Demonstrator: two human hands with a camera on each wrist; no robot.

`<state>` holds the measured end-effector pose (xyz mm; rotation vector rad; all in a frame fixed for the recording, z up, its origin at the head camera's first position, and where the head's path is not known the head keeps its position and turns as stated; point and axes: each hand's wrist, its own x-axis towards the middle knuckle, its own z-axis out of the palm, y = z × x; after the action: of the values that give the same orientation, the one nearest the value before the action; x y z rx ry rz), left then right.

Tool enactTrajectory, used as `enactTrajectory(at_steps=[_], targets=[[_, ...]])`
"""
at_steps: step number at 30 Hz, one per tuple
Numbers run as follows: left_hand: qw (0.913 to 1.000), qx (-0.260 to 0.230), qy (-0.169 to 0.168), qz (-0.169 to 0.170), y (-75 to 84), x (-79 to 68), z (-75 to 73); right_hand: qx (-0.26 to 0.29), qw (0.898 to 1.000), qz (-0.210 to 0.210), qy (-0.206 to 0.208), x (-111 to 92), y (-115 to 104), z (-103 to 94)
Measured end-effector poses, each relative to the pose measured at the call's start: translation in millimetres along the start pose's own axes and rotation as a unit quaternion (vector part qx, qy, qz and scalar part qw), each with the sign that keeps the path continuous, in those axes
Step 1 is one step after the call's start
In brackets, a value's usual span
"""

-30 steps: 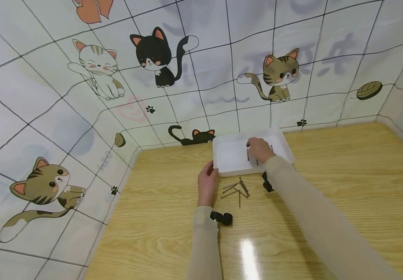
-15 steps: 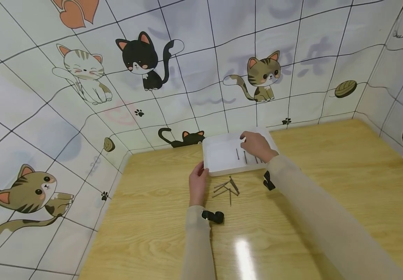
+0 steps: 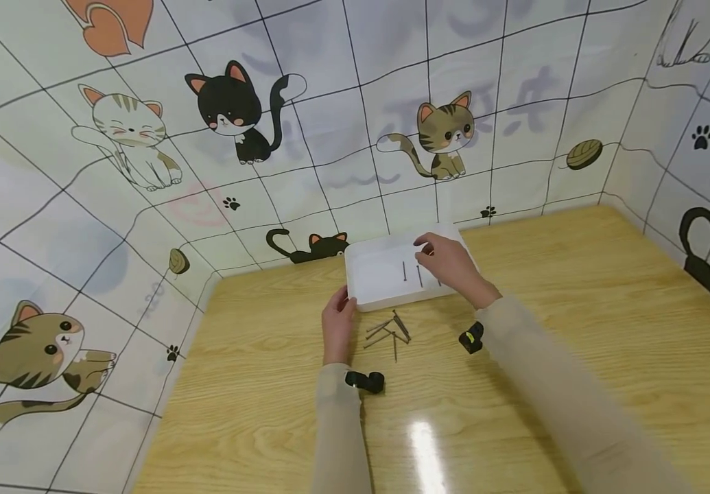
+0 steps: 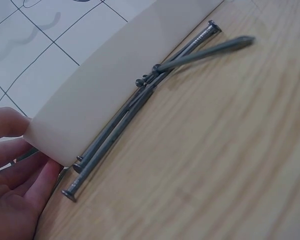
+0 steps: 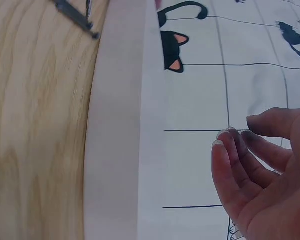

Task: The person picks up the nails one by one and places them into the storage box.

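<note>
The right hand [image 3: 450, 266], loosely curled, holds nothing above the tray [image 3: 370, 273], whose nails [image 3: 404, 272] beside its fingers [image 5: 225, 170] could roll if the left hand [image 3: 337, 324], gripping the corner [image 4: 52, 142], tugs.

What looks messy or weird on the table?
The loose nails look messy: they lie crisscrossed on the table, just outside the white tray, while the visible nails inside it lie apart. Nothing looks broken.

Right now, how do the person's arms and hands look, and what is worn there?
The left sleeve and right sleeve are long, plain and beige. At the wrists sit the small black left device and right device; the latter shows a yellowish mark. The left hand and right hand are bare.
</note>
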<state>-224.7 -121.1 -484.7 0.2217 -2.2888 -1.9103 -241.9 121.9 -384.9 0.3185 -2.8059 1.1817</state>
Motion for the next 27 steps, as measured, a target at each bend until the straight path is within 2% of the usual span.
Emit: enactTrajectory(at_steps=[5, 14, 19, 27], targets=[[1.0, 0.001, 0.001, -0.005, 0.5, 0.6, -1.5, 0.043, 0.999, -0.001, 0.008, -16.4, -4.1, 7.9], [1.0, 0.0, 0.0, -0.008, -0.8, -0.1, 0.2, 0.123, 0.992, 0.022, -0.003, -40.8, -0.6, 31.9], [1.0, -0.003, -0.001, -0.007, -1.4, 0.0, 0.5, 0.145, 0.989, 0.027, -0.005, -48.7, 1.2, 40.8], [1.0, -0.006, 0.005, -0.003, -1.1, -0.2, 1.0, 0.15, 0.988, 0.032, 0.001, -54.0, 0.8, 49.0]])
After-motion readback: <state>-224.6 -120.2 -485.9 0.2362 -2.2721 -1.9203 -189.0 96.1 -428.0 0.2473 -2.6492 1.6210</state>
